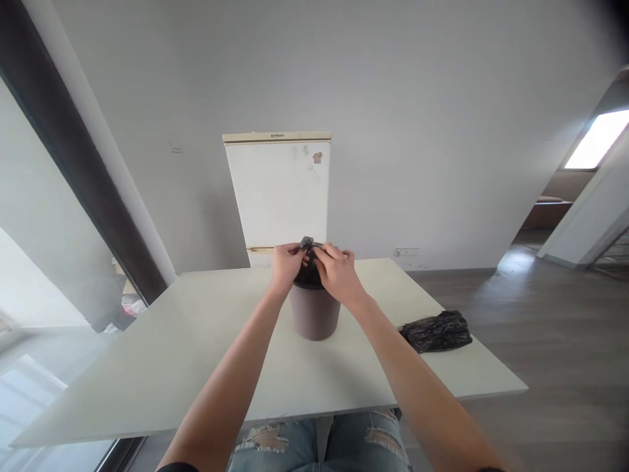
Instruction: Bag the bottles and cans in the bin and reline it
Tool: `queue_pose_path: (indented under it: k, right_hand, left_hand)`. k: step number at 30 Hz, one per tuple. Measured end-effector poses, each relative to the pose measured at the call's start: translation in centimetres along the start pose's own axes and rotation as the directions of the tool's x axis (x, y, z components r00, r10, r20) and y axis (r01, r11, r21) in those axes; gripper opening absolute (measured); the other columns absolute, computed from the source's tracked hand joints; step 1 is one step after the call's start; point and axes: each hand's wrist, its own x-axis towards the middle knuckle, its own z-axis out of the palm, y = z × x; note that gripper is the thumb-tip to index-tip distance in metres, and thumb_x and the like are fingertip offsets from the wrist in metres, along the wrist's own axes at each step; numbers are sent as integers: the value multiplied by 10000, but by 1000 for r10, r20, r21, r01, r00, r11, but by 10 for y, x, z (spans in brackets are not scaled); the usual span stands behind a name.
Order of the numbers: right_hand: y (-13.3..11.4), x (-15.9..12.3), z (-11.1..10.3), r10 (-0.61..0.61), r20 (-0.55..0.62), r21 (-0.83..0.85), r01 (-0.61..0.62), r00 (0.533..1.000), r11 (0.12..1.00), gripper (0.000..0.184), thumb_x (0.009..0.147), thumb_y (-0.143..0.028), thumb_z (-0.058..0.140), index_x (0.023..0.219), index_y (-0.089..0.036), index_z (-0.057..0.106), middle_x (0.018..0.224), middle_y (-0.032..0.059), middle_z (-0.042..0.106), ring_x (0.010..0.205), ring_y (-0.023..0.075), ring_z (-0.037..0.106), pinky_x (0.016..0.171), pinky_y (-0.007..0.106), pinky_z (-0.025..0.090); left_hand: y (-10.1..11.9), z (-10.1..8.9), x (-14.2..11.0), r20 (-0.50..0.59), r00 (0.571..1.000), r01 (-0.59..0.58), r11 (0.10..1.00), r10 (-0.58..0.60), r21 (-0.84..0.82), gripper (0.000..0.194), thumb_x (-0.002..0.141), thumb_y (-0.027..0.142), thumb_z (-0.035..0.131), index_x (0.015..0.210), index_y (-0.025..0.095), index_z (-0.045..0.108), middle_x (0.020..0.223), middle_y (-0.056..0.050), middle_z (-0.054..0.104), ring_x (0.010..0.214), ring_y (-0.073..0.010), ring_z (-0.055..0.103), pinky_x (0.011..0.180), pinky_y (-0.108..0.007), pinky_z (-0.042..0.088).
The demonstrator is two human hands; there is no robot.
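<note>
A: Where is the work happening?

B: At the mouth of a round, dull mauve plastic bin (315,316), which stands upright on a smooth, pale cream bench (187,347). A thin black plastic bag (311,270) shows in its opening, with a bunched tuft rising above the dark rim.

A: And the fingers?

B: The left hand (285,267) pinches the tuft from one side, while the right hand (340,272) grasps it from the other with curled fingers. The hands are close together; their exact grip is partly hidden by the knuckles.

A: So what is done?

B: The bag's top appears to be gathered above the rim, so that much looks achieved. No finished knot can be made out, and the bag's lower part is out of sight inside the bin, so the handling seems only partway through.

A: Anything set aside?

B: A crumpled bundle of glossy black plastic (437,332) lies near the bench's right edge, beside the right forearm, held by neither hand.
</note>
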Motion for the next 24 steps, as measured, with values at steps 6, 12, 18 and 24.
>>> queue_pose_path:
  k: [6, 12, 18, 24]
  right_hand:
    - [0, -1, -3, -47, 90, 20, 46, 995, 999, 479, 1092, -237, 275, 1481, -252, 554, 1398, 164, 629, 1222, 308, 569, 966, 463, 371]
    - [6, 10, -11, -24, 107, 143, 9, 994, 990, 280, 1040, -238, 440, 1173, -243, 686, 1214, 125, 690, 1124, 301, 584, 940, 449, 394]
    - [9, 19, -19, -2, 79, 162, -11, 997, 987, 175, 987, -206, 517, 914, -229, 675, 1149, 90, 670, 1092, 281, 569, 958, 470, 361]
    - [16, 18, -11, 80, 84, 194, -95, 993, 976, 177, 988, -268, 548, 854, -219, 654, 1193, 91, 640, 1139, 288, 549, 957, 491, 386]
  left_hand:
    - [9, -14, 11, 314, 938, 160, 987, -146, -19, 100, 748, 198, 769, 703, 115, 737, 684, -65, 671, 596, -110, 590, 576, -246, 494]
    - [21, -24, 12, 471, 863, 143, 982, -184, 121, 124, 720, 176, 779, 617, 146, 717, 638, -63, 691, 555, -129, 609, 567, -260, 504]
    - [22, -23, 8, 416, 901, 77, 990, -121, 122, 261, 848, 371, 761, 738, 137, 790, 741, -103, 758, 715, -191, 723, 690, -291, 575]
    - [0, -19, 17, 118, 990, 70, 997, -72, 19, 279, 683, 300, 920, 888, 128, 840, 831, -106, 797, 752, -187, 731, 769, -323, 607]
